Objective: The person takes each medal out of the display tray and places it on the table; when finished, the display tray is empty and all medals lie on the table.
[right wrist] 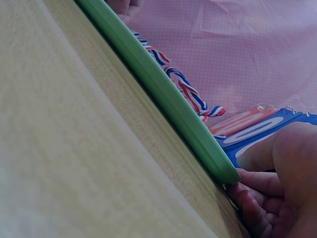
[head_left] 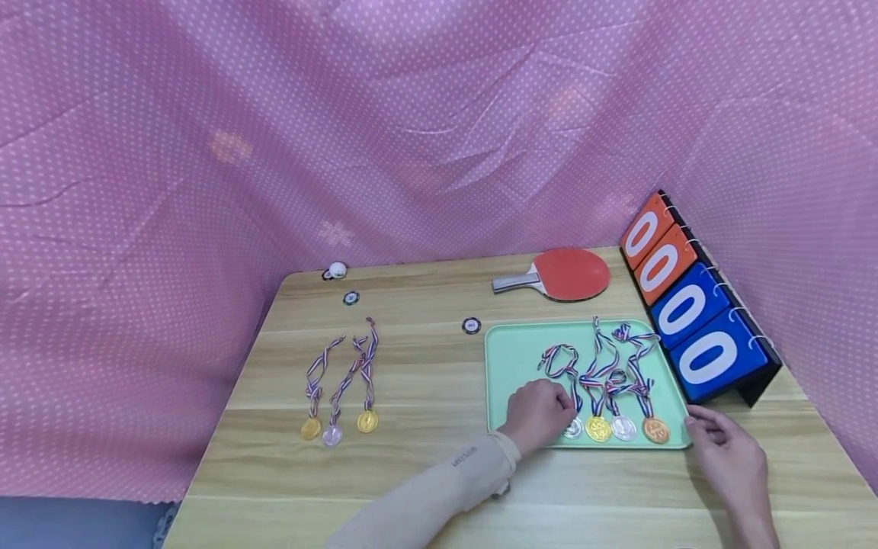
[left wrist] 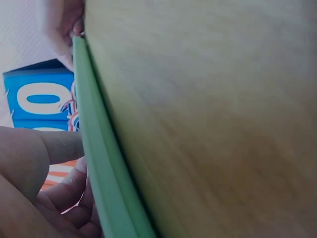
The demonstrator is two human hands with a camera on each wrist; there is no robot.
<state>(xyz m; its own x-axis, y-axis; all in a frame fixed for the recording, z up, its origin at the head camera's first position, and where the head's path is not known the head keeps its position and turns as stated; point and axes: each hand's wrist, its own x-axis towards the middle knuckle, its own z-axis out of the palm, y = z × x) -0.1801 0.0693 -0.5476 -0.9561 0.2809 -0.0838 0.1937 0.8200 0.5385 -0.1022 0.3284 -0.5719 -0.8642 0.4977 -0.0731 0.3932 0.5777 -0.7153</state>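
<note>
A pale green tray holds several medals on striped ribbons, their discs in a row along its near side. My left hand reaches over the near rim, its curled fingers pinching the leftmost silver medal where disc and ribbon meet; the rim partly hides those fingertips in the left wrist view. Beside that medal lie a gold medal, another silver medal and a bronze medal. At the tray's near right corner, my right hand grips the rim between thumb and fingers.
Left on the table lie a gold medal, a silver medal and a second gold medal. Farther back are a red table tennis bat, a white ball and chips. A flip scoreboard stands right of the tray.
</note>
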